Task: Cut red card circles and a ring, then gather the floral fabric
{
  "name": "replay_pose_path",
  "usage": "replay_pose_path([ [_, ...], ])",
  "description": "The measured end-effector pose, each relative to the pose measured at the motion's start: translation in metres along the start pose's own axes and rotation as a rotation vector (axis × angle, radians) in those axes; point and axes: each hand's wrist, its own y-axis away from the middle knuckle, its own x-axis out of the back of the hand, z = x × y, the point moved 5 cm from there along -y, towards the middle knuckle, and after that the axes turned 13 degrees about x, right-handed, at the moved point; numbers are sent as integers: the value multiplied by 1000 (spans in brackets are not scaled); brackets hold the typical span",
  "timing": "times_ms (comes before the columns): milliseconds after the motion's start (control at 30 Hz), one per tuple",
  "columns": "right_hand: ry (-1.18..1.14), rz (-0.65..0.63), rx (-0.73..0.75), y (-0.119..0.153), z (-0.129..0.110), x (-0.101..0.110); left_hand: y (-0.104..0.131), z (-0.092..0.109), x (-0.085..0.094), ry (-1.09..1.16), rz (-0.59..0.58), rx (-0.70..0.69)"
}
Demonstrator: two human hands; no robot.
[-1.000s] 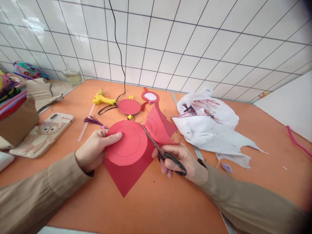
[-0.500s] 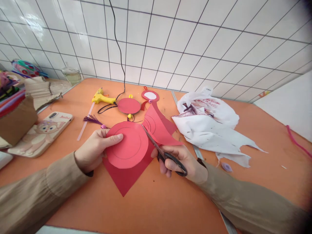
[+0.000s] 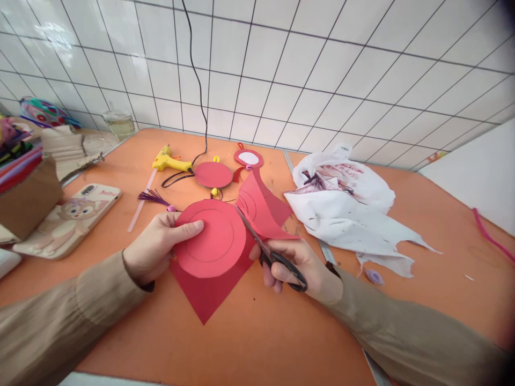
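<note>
My left hand (image 3: 161,244) pinches the left side of a red paper disc (image 3: 211,241), thumb on top, which bears a smaller drawn circle. Black-handled scissors (image 3: 265,253) are gripped in my right hand (image 3: 300,268), their blades along the disc's right edge. To the right of the blades, a curled red paper offcut (image 3: 263,206) with drawn arcs stands up from the rest. Whether it still joins the disc at the top, I cannot tell. A darker red sheet (image 3: 205,300) lies flat on the table beneath the disc.
On the orange table (image 3: 249,348) behind lie a yellow glue gun (image 3: 171,162), a red disc with a bell (image 3: 213,175) and a red ring charm (image 3: 248,157). A phone (image 3: 70,220) and cardboard box (image 3: 32,198) sit left, a white plastic bag (image 3: 341,198) right. Tiles rise behind.
Almost nothing differs. My hands, the scissors and the red paper keep nearly the same places, with only a tiny shift of the disc and scissor handles.
</note>
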Motion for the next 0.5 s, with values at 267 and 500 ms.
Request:
replay_pose_path([
  [267,13,-9,-25,0,-4,-1,0,2,2,-22,26,-12],
  [500,-18,-15,-8,1,-2,-1,0,1,1,-17,17,-11],
])
